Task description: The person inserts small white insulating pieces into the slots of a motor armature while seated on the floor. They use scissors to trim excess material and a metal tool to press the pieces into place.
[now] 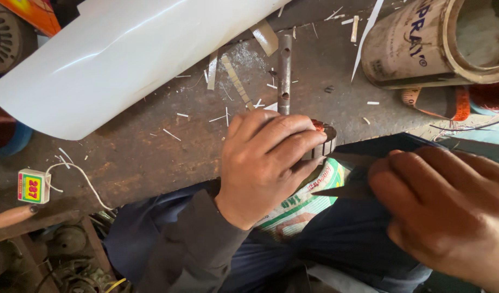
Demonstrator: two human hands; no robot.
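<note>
Left hand (263, 163) wrapped tight over a slotted metal motor core (326, 142), fingers curled across its top, only the ribbed rim and a bit of copper-coloured winding peeking out past the knuckles. Core held at the near edge of the grimy workbench (141, 152), just above the lap, with its steel shaft (284, 73) pointing away across the bench, two small holes visible along it. Right hand (450, 203) close to the lens and blurred, closed around a pair of dark scissors (341, 182), blades slightly apart and aimed left toward the core, tips just beside the left thumb; whether touching, cannot tell. Under both hands, a printed green and white sack (303, 203) spread over dark blue trousers. Beyond, a big curled sheet of white card (124, 59) lying across the bench, thin white paper slivers (170, 134) scattered around it. Upper right, a tan tin can (417, 43) on its side, open mouth facing right. Far left, a small yellow and red box (32, 186) with white cord trailing from it.
</note>
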